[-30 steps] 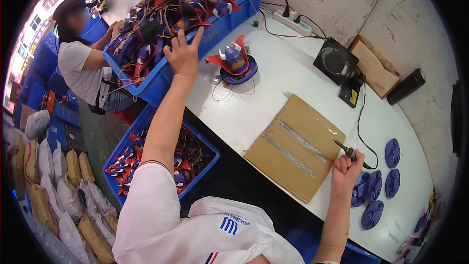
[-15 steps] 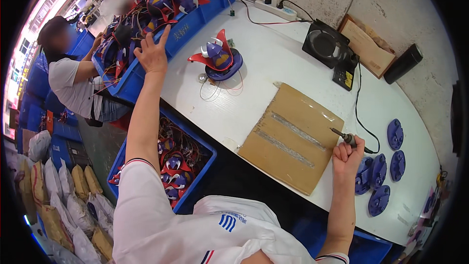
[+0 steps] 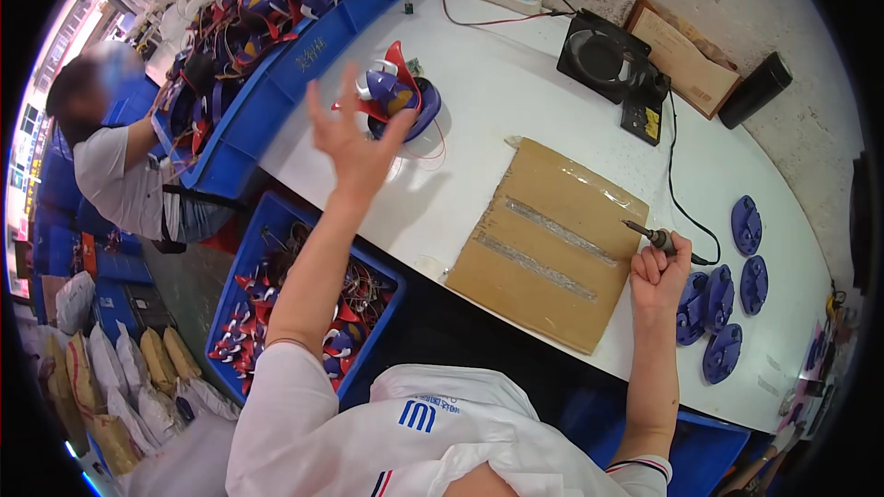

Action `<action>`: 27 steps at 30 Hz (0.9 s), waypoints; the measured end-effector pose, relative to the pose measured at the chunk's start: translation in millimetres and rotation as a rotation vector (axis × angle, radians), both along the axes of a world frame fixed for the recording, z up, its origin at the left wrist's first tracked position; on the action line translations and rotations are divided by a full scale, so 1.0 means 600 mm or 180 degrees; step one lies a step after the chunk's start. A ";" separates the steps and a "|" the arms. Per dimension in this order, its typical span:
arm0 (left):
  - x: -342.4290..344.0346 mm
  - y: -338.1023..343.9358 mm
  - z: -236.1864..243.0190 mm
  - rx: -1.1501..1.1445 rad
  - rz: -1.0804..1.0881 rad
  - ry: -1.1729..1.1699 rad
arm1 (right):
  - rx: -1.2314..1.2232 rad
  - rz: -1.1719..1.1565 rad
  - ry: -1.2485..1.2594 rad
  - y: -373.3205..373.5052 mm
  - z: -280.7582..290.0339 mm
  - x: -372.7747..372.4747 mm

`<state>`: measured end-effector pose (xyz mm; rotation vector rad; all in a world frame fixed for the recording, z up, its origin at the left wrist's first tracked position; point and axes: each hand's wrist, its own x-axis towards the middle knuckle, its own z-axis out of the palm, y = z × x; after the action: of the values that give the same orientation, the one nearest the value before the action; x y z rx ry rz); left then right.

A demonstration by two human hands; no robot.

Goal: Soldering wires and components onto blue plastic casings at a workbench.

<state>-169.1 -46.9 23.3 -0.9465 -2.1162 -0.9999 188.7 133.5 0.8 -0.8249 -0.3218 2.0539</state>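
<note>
Left grip has swung off the heaped blue crate and over to the horned purple figure; fingers spread wide, seemingly holding nothing, contact impossible to tell; so the action now shifts onto the counter; right grip stays wrapped round the soldering iron; figure sits between crate and cardboard sheet, purple discs lying off to the right.

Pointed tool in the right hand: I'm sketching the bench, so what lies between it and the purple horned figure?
In the head view, going from the tool: brown cardboard, then white tabletop up to the figure, which the left hand partly covers.
</note>
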 end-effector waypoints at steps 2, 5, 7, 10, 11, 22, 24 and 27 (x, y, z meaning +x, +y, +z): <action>0.010 0.017 -0.015 -0.0208 0.0060 -0.0284 | 0.0014 0.0003 -0.0058 0.002 0.006 0.005; -0.028 0.044 -0.026 -0.0774 0.0037 -0.0310 | 0.0059 0.0014 -0.0134 -0.004 0.005 0.000; -0.062 0.066 -0.032 -0.0970 -0.0019 -0.0306 | 0.0068 -0.0029 -0.0154 -0.007 0.003 0.001; -0.123 0.102 -0.046 -0.0850 0.0188 -0.0264 | 0.0134 0.0036 -0.0102 -0.005 0.002 0.003; -0.145 0.112 -0.047 -0.0809 0.0267 -0.0249 | 0.0157 0.0067 -0.0081 -0.003 0.003 0.003; -0.271 0.162 -0.052 -0.0563 -0.0372 -0.0357 | 0.0163 0.0056 -0.0076 -0.006 0.001 -0.006; -0.266 0.169 -0.059 -0.0658 -0.0191 -0.0197 | 0.0139 0.0042 -0.0073 -0.008 0.004 -0.002; -0.262 0.181 -0.065 -0.0760 -0.0262 -0.0085 | 0.0053 0.0071 -0.0048 -0.007 0.006 0.008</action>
<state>-326.0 61.6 -15.5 -1.1492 -2.2708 -0.8147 193.2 129.0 4.6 -0.8305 -0.3574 2.0638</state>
